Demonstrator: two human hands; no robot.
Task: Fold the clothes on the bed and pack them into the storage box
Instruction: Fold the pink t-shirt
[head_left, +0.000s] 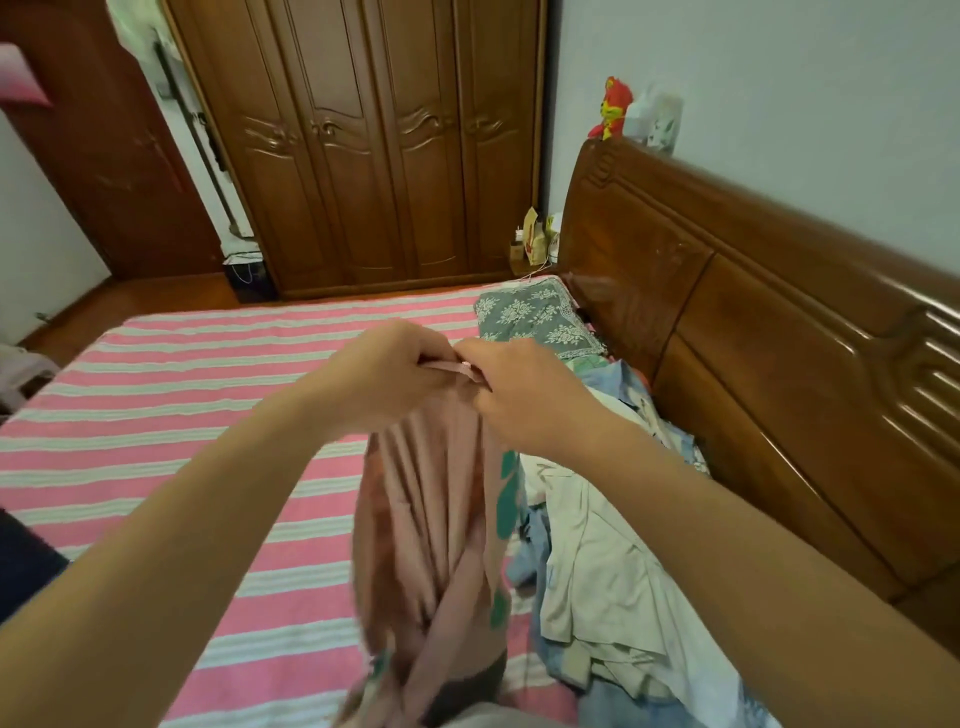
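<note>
Nearest the camera, the lower end of one pink garment (431, 519) hangs in bunched vertical folds, teal print showing along its right edge, and its tail drops out of view at the bottom of the frame. Its long axis runs straight down from the grip toward the person, so the whole length lies below and nearer than the hands. Up at its top edge both hands meet: the left hand (384, 371) has its fingers curled over the hem from the left, and the right hand (524, 395) pinches the same edge just beside it, the two almost touching. Each grip is therefore closed on the cloth, with no slack visible between them. I judge the step in hand to be finding the garment's corners before spreading it; for that the hands would need to slide apart along the top edge, and neither is nearer to it than the other. Below and right of the grip lies one loose heap of unfolded clothes (613, 561), pale and blue pieces tangled, too mixed to count. The striped bed (156, 415) stretches left of the grip. Beyond the grip sits one grey floral pillow (540, 317), against the wooden headboard (753, 322). No storage box is in view.
</note>
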